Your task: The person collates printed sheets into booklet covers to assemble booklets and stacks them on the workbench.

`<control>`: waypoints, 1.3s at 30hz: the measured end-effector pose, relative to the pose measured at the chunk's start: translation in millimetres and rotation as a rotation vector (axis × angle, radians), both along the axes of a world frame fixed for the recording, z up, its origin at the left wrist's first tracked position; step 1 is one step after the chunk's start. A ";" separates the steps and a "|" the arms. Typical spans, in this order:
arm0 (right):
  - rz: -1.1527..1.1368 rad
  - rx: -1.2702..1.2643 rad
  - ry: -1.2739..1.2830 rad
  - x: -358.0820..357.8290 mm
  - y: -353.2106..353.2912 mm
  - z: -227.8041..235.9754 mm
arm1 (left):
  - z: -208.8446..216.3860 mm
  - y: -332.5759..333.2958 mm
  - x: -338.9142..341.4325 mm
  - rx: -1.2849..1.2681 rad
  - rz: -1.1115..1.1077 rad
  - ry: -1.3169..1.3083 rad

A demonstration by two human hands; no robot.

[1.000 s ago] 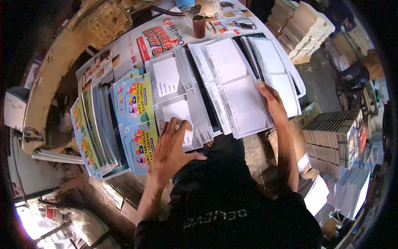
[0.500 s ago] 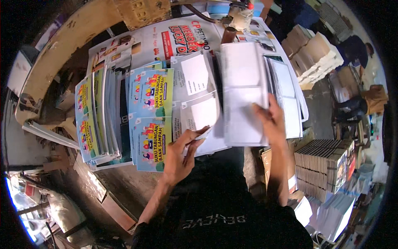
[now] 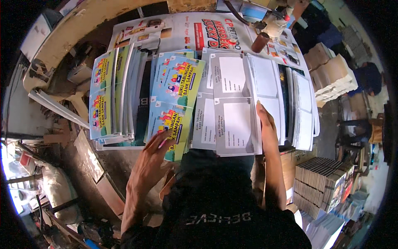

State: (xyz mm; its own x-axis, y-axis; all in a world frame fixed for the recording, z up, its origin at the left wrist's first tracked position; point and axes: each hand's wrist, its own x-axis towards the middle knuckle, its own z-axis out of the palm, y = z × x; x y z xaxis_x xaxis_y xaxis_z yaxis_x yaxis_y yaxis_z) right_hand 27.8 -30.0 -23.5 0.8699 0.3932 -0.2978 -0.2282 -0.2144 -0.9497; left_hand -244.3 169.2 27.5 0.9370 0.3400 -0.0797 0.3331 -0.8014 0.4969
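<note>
The left grip (image 3: 150,155) has moved from the grey sheet (image 3: 235,108) to the blue-yellow covers (image 3: 177,97), fingers bent at their lower edge; the right grip (image 3: 267,126) now touches the grey sheet's right edge. Whether either of the 2 pinches, I cannot tell. Beyond both spreads the banner-covered counter (image 3: 176,35); right of the right grip, bundled books (image 3: 316,186).
</note>
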 end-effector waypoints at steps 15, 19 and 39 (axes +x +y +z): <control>0.122 0.182 -0.320 -29.8 28.8 33.2 | -28.1 -13.5 -14.0 -0.696 0.672 -0.627; 0.008 0.143 -0.439 -69.1 49.0 14.4 | -34.7 -27.3 2.0 -0.717 0.883 -0.786; 0.478 0.383 -0.284 -120.0 97.1 18.1 | -10.8 23.2 35.0 -0.630 0.672 -0.493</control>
State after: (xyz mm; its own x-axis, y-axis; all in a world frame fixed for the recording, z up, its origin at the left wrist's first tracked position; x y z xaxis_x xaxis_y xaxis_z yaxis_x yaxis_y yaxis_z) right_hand -92.2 67.1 -5.3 0.5976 0.7868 0.1544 0.0782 0.1344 -0.9878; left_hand -209.3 192.4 16.7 0.5466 0.8332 -0.0836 0.2612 -0.0749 0.9624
